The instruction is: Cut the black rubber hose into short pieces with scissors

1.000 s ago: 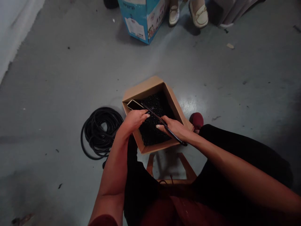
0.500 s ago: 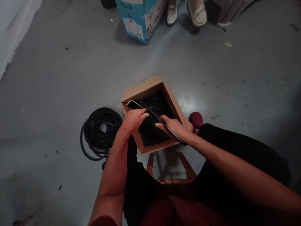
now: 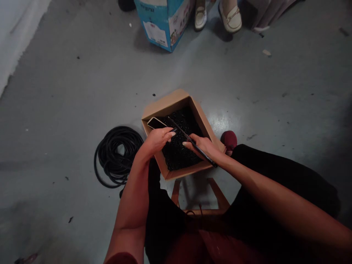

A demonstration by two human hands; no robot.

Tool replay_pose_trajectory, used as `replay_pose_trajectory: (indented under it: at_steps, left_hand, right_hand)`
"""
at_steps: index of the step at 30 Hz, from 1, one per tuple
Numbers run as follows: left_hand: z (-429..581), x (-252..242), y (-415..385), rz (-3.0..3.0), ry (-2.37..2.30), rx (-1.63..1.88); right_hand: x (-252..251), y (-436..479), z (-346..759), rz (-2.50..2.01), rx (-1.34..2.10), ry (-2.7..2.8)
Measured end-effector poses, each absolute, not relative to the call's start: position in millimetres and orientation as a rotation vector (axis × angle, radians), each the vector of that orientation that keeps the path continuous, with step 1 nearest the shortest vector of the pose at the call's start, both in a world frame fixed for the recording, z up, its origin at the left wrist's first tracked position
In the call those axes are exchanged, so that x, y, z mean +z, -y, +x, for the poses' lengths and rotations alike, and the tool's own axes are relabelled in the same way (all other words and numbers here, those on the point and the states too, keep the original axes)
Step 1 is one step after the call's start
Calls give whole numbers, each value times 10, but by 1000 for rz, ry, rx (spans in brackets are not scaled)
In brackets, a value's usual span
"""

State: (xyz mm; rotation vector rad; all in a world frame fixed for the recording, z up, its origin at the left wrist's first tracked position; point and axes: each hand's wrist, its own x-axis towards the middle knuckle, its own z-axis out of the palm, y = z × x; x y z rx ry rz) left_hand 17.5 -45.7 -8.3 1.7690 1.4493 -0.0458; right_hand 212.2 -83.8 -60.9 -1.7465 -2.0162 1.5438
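Above, at the top centre of the frame, a blue carton (image 3: 154, 27) bears a white label (image 3: 155, 33) and lettering too blurred to read. At mid-frame, the left hand (image 3: 158, 139) is nearly closed, pinching a short black piece (image 3: 174, 129), while the partly curled right hand (image 3: 202, 146) grips a long dark tool (image 3: 209, 159) slanting over an open cardboard box (image 3: 167, 103) of black bits (image 3: 177, 159). A black coil (image 3: 108, 156) lies centre-left.
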Motion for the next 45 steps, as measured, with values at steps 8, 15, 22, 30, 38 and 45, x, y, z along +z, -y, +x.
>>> replay_pose_trajectory:
  at_steps: [8,15,22,30,38,45]
  left_hand:
    - [314,-92,504,1588,-1314,97]
    - [454,-97,524,1555,-1199,140]
    - [430,-230,555,1539,-1202,247]
    - [327,-121,507,1598,-1355,369]
    - [394,19,474,1826,-1498,405]
    - [137,66,428,1728,-1682,519]
  right_hand:
    - [-455,675,2186,-1605,1641,1500]
    - [-408,629,2111,-1471,1555,1348]
    - [-388,577,2099,-1463,1515,1289]
    - [-314,380,2190,-1556,1426,1163]
    - [-281,343,2055,-1542,1433,1097]
    - [-222,404,1964,-1452,1539,1184]
